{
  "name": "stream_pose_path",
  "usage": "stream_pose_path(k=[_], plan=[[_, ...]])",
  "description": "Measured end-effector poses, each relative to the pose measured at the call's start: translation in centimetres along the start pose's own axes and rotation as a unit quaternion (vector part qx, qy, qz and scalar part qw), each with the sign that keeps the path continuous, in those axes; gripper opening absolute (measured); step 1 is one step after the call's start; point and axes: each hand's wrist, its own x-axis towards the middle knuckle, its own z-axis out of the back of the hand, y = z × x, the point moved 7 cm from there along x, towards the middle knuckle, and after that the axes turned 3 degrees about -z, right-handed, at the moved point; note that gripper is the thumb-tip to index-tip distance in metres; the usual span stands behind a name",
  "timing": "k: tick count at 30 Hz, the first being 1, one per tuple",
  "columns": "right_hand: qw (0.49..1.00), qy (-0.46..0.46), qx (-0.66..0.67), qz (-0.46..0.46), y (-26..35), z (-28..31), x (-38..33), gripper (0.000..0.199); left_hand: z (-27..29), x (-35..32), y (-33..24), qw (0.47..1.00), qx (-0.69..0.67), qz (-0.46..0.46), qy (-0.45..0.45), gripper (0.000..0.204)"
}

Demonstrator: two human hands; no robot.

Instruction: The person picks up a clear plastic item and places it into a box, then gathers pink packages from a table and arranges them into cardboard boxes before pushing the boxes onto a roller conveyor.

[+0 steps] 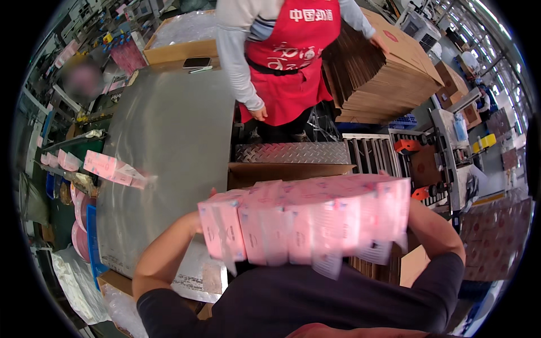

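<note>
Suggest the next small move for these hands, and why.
Perhaps ease the row of pink packs down toward the brown carton, keeping the left hand and right hand at its ends: they hold it up between them, and it overlaps the carton's edge in view.

The table [169,129] lies left of the held packs [335,222].

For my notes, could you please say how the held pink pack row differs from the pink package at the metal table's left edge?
The pink pack row is much longer than the pink package. The row is held up; the package sits unheld. Both are mostly pink.
</note>
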Motion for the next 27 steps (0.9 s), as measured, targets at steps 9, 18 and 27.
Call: stream_pose_path(k=[9, 18, 27], plan=[[0.914, 0.072, -0.350, -0.191, -26.2, -9.7, 10.1, 0.056, 0.9, 4.9, 4.4, 0.662, 0.724, 0.144, -0.128, 0.087], [0.897, 0.094, -0.431, 0.026, -18.7, -17.7, 10.7, 0.070, 1.2, 10.9, 15.2, 0.609, 0.779, 0.130, 0.077, 0.098], [0.879, 0.097, -0.466, 0.024, -24.3, -28.4, 10.5, 0.060, 1.5, 9.4, 22.6, 0.644, 0.713, 0.266, 0.086, 0.091]])
